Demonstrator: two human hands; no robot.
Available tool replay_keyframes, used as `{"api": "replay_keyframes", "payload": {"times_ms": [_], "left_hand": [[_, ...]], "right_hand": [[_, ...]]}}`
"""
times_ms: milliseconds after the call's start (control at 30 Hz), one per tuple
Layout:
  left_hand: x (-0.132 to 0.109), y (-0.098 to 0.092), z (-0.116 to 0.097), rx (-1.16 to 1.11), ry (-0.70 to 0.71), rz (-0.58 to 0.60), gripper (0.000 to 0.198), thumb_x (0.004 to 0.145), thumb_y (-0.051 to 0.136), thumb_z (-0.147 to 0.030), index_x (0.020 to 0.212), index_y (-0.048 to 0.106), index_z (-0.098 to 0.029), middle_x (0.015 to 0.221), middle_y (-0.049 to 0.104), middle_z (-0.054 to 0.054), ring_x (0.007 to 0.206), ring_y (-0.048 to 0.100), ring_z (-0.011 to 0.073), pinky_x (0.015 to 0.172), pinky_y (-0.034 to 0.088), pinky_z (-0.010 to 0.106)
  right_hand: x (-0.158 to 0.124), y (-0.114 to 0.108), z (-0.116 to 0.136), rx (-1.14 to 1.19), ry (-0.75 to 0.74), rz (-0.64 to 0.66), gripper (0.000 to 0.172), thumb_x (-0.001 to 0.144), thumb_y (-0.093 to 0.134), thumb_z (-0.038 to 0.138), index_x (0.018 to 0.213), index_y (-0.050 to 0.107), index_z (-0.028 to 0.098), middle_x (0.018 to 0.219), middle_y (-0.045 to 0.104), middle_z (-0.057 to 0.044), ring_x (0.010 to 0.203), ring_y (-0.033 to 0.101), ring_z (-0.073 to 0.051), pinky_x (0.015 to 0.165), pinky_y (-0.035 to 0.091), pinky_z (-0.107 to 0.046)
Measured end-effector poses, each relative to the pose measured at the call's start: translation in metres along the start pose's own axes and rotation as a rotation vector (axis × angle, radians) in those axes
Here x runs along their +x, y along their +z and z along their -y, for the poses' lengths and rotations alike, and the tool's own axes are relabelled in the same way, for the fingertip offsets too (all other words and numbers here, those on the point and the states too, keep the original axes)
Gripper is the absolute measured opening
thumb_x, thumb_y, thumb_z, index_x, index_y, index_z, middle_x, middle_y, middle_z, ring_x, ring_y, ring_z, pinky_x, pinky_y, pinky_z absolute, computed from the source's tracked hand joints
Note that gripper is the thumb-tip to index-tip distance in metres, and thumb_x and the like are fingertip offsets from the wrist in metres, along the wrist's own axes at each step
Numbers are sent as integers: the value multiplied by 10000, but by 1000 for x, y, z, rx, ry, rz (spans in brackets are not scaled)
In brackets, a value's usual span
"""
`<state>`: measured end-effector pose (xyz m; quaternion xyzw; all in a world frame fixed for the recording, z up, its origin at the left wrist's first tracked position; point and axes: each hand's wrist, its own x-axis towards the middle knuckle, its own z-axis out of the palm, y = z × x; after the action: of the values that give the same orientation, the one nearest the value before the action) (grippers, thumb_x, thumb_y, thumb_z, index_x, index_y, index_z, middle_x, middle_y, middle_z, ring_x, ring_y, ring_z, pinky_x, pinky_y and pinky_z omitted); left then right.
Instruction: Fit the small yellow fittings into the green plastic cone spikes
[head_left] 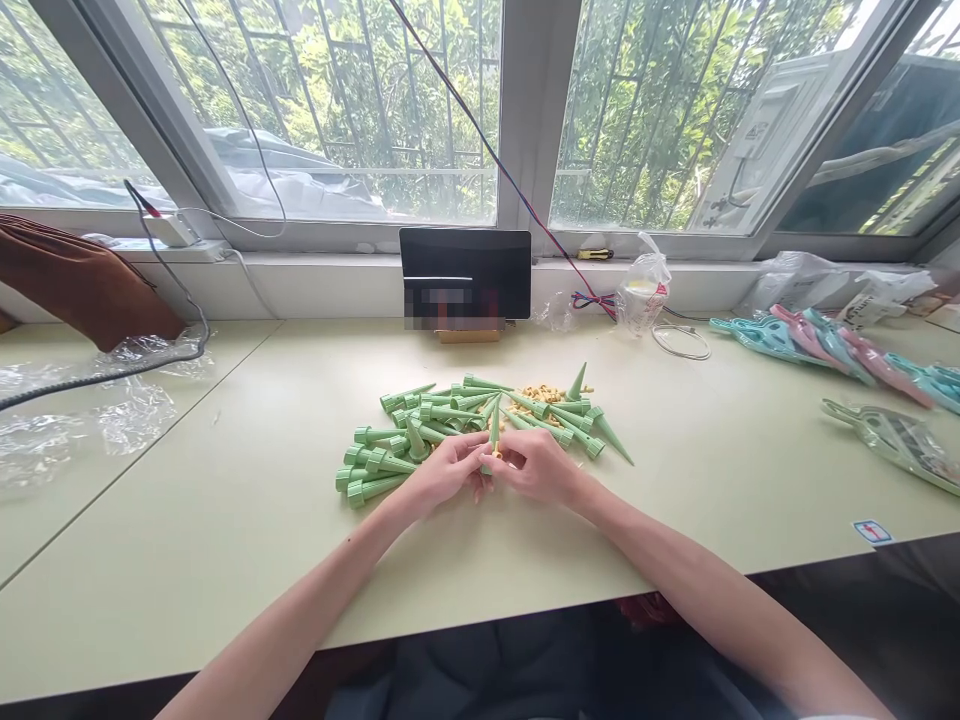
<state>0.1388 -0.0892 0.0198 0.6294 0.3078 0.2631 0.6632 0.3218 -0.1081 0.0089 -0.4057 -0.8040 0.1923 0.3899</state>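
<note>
Both hands meet in front of a pile of green plastic watering spikes point(454, 405). My left hand point(448, 472) is closed around one green watering spike point(495, 422), whose point stands upward; its lower part is mostly hidden by the fingers. On the spike's side sits a small yellow valve point(496, 454), pinched by the fingertips of my right hand point(541, 466). How far the valve is seated in the spike cannot be made out. Behind my right hand, a heap of loose yellow valves point(553, 393) lies among more spikes.
A black tablet point(466, 275) leans on a stand at the back. Plastic-wrapped teal and pink items point(817, 340) lie at right, with a wrapped green one point(900, 440) nearer. A bagged cup point(643, 295) stands by the sill. At left are a brown bag point(82, 275) and clear wrappers point(127, 410).
</note>
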Motion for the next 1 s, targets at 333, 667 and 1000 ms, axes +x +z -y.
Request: {"api": "replay_keyframes", "payload": {"times_ms": [333,667,1000], "left_hand": [[1,0,4,-19,45,56,329,937,544,-440,956,643,-127,822,577,39,666,571,138,583,514,267],[1,-1,7,-32,40,63,328,935,548,-446,971,635,-131,839,598,43,656,563,131,581,502,262],[0,1,2,-38,31,52,335,925,556,-458,959,628,-133,822,584,40,672,559,134,604,507,262]], "right_hand": [[0,2,0,-2,4,28,345,879,546,268,600,358,190,549,394,56,504,311,-78,512,271,-228],[0,2,0,9,4,50,323,868,539,240,610,350,192,557,380,58,511,312,-79,514,273,-231],[-1,3,1,-4,17,26,349,884,538,273,599,352,196,547,392,54,511,324,-84,508,278,-231]]}}
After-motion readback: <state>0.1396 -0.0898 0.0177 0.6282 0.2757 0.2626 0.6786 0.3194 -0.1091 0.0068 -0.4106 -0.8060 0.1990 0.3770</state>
